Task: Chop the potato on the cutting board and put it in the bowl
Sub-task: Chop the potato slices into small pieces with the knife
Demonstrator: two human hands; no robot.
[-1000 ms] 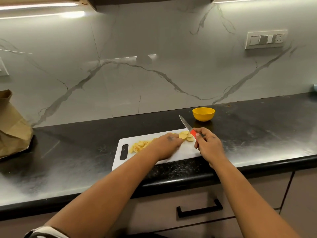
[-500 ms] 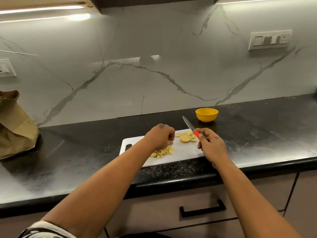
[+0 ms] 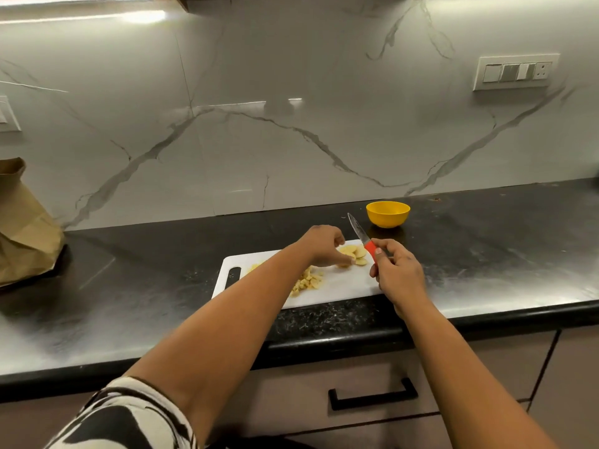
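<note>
A white cutting board (image 3: 340,288) lies on the black counter near its front edge. A pile of small chopped potato pieces (image 3: 306,281) sits mid-board, partly hidden by my left forearm. Several round potato slices (image 3: 358,254) lie at the board's far right corner. My left hand (image 3: 324,246) curls over those slices, thumb and fingertips closing around them. My right hand (image 3: 397,273) grips the red handle of a knife (image 3: 359,231), blade raised and pointing away to the left, above the board's right end. The yellow bowl (image 3: 388,213) stands just behind the board and looks empty.
A crumpled brown paper bag (image 3: 26,228) stands on the counter at far left. The marble backsplash carries a switch panel (image 3: 515,72) at upper right. Below the counter edge is a drawer with a black handle (image 3: 372,395).
My left hand has left the chopped pile and moved right onto the round slices. The right hand has kept hold of the knife at about the same spot.
</note>
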